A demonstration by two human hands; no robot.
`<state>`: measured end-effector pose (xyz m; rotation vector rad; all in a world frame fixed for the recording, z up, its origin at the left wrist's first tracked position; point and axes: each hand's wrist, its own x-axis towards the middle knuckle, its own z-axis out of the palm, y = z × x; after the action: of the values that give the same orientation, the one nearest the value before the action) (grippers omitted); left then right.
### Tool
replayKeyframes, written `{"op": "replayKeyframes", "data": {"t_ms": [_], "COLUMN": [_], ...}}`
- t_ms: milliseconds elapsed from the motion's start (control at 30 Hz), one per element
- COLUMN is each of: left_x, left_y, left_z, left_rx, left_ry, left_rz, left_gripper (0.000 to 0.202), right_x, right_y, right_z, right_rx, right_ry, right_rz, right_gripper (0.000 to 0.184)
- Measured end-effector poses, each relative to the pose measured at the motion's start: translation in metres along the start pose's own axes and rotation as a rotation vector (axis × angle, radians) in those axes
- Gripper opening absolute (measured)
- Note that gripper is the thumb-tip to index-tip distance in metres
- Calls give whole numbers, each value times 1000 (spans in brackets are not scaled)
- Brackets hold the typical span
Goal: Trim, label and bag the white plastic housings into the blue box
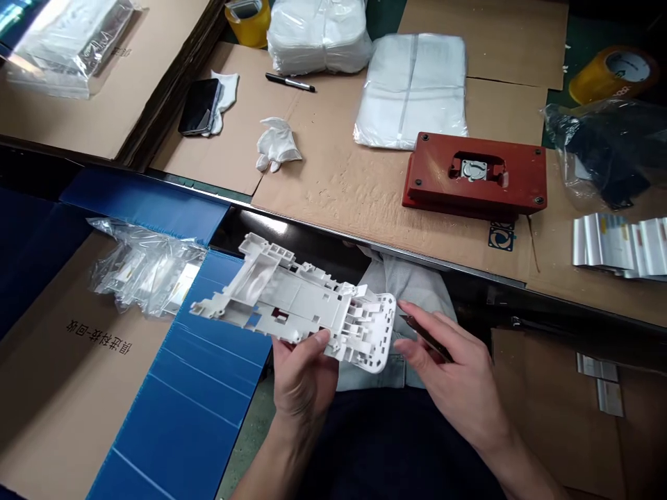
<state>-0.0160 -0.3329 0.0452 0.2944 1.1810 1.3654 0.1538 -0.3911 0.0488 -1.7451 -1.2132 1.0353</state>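
A: How far along is the work on the white plastic frame?

B: Partway at most, it seems. The frame is in the person's left hand, over the lap and just short of the table. The thumb presses the upper face and the fingers curl beneath.

A: And the right hand?

B: It has 1 thin dark tool between thumb and fingers, their tips parted. The tool's point is near the frame's rounded end, apart from it.

A: So what is done, and what is left?

B: Both hands look set. No finished spot can be told on the frame, so the remainder cannot be judged. The red block holds 1 small metal piece, with neither hand on it.
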Motion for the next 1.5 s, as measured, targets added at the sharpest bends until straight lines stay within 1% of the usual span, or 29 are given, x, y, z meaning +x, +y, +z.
{"op": "replayKeyframes", "data": {"t_ms": [133,300,467,700,800,867,1000,1067,1267,1500], "left_x": [-6,-9,-12,-13,-14,-14,-14,-14,-14,-16], "left_y": [4,5,5,5,5,5,6,7,9,10], "left_z": [4,3,4,5,5,6,9,11,15,16], "left_rx": [53,81,76,95,104,102,111,114,96,115], "left_ry": [27,37,38,14,14,12,23,28,50,72], "left_rz": [48,94,116,122,127,123,128,131,126,130], "left_gripper": [76,80,79,76,75,75,75,75,79,75], "right_x": [-1,1,0,-1,-1,-1,-1,-2,-2,-2], "right_y": [-7,-11,-12,-11,-12,-13,-15,-16,-14,-13], "right_z": [1,-1,-2,3,3,2,0,0,3,5], "right_rx": [-14,-70,-89,-84,-77,-75,-104,-118,-145,-142], "right_ry": [-5,-1,-2,14,8,-7,-26,-31,-7,10], "right_rz": [-33,-57,-82,-113,-118,-123,-140,-139,-159,-183], "right_gripper": [51,56,54,48,48,51,65,68,61,57]}}
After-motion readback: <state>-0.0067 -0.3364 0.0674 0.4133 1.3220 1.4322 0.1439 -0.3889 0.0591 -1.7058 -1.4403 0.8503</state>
